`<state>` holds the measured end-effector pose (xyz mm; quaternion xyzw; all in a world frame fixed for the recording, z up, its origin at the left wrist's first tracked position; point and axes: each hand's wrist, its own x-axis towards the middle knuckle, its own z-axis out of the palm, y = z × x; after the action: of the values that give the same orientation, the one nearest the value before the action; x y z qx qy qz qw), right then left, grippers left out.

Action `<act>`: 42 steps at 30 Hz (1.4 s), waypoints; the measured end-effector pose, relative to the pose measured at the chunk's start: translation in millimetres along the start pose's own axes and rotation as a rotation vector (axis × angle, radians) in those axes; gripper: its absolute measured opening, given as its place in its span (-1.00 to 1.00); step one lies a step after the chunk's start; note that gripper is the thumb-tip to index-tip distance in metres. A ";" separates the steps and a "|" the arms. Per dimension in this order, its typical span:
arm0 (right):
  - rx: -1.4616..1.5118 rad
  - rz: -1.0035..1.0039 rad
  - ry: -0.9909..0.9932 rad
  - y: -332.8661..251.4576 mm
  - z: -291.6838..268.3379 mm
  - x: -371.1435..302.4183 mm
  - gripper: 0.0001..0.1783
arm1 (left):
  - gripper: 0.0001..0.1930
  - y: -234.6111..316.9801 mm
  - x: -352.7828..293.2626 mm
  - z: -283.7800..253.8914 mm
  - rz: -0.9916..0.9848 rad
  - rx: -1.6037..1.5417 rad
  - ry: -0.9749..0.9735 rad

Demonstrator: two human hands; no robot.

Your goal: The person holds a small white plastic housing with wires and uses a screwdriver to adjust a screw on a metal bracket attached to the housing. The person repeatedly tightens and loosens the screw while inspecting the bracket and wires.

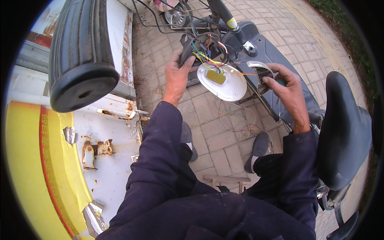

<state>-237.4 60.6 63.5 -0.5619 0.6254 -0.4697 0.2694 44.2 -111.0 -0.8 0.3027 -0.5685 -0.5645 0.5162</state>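
Note:
My left hand is closed around the side of a black plastic housing. Red, blue, green and yellow wires spill out of that housing. Between my hands hangs a white oval shell with a yellowish rectangular piece inside, joined to the wires. My right hand grips a round, cup-shaped part with a pale curved rim between thumb and fingers. What this part is I cannot make out. Thin loose wires dangle below the shell toward the paving.
An electric scooter's grey footboard lies beyond my right hand, with its black saddle at the right. A large black ribbed grip looms at upper left. Below it stands a rusty white metal panel. A small wooden stool is between my feet.

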 end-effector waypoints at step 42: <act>0.276 -0.152 0.013 -47.4 -11.9 26.1 -0.62 | -0.74 65.0 -30.6 12.4 0.074 0.098 -0.071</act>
<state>-232.2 42.5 115.6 -0.5622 0.5122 -0.5738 0.3038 56.8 -66.9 55.8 0.2859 -0.6242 -0.5272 0.5007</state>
